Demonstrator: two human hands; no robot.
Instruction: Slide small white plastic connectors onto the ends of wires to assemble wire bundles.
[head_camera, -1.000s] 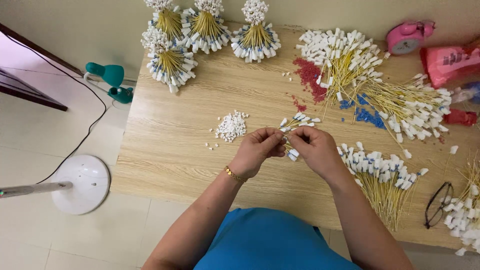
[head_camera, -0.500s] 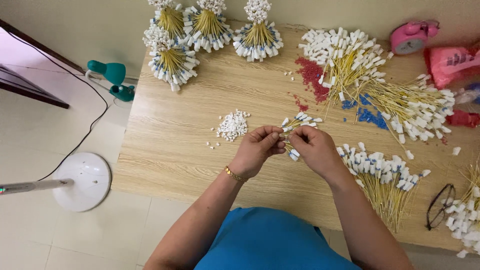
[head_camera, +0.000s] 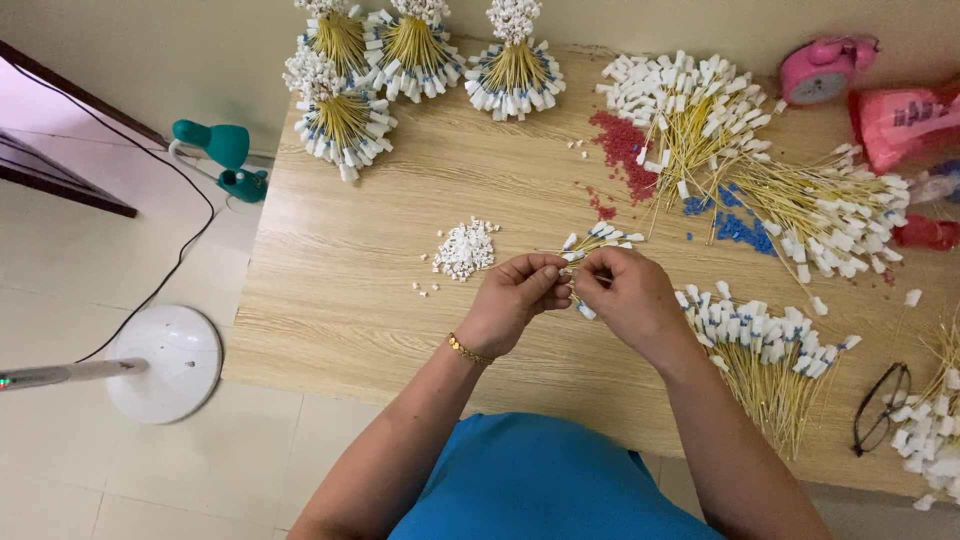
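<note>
Pale wood-grain table (head_camera: 380, 330) fills the scene, set against a cream tiled floor, as a person in a blue top works at its near edge. Left hand (head_camera: 512, 305) and right hand (head_camera: 625, 300) meet fingertip to fingertip just above the tabletop, both pinched on a small bunch of thin yellow sticks with white tips (head_camera: 590, 250) that fans out between and just beyond the fingers. A gold bracelet (head_camera: 466, 350) circles the left wrist. Just left of the hands lies a small heap of white beads (head_camera: 466, 248); just right, a loose sheaf of finished sticks (head_camera: 765, 350) spreads towards the table edge, with a pair of glasses (head_camera: 880, 405) near it. Farther back sit a larger tangle of sticks (head_camera: 770, 170), scattered red beads (head_camera: 625, 150) and blue beads (head_camera: 735, 225). Four tied round bundles (head_camera: 415, 50) stand along the far edge. A pink alarm clock (head_camera: 820, 68) rests at the far right corner. On the floor stand a white fan base (head_camera: 165, 362) and a teal lamp (head_camera: 225, 155).
</note>
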